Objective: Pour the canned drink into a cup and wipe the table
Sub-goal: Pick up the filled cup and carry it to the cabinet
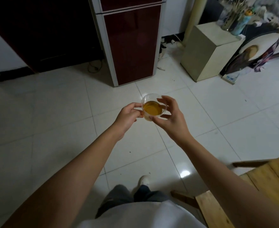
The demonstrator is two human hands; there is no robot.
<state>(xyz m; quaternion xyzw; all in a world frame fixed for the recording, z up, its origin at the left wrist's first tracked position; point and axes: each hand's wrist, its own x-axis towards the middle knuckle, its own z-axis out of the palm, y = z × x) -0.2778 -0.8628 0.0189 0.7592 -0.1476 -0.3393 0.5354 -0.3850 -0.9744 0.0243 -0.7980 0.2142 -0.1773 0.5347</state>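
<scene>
A clear plastic cup (152,108) holding amber drink is in mid-air above the white tiled floor, at the centre of the head view. My left hand (129,116) pinches its left rim between thumb and fingers. My right hand (170,115) curls round the cup's right side, with the thumb on the near wall and the fingers over the far rim. The cup stands upright. No can and no cloth are in view.
A dark red cabinet (130,45) stands straight ahead. To the right is a cream box (206,51) with clutter beside it. A wooden table edge (267,175) and a wooden seat (213,209) are at the lower right. My feet stand on the tiled floor (53,112).
</scene>
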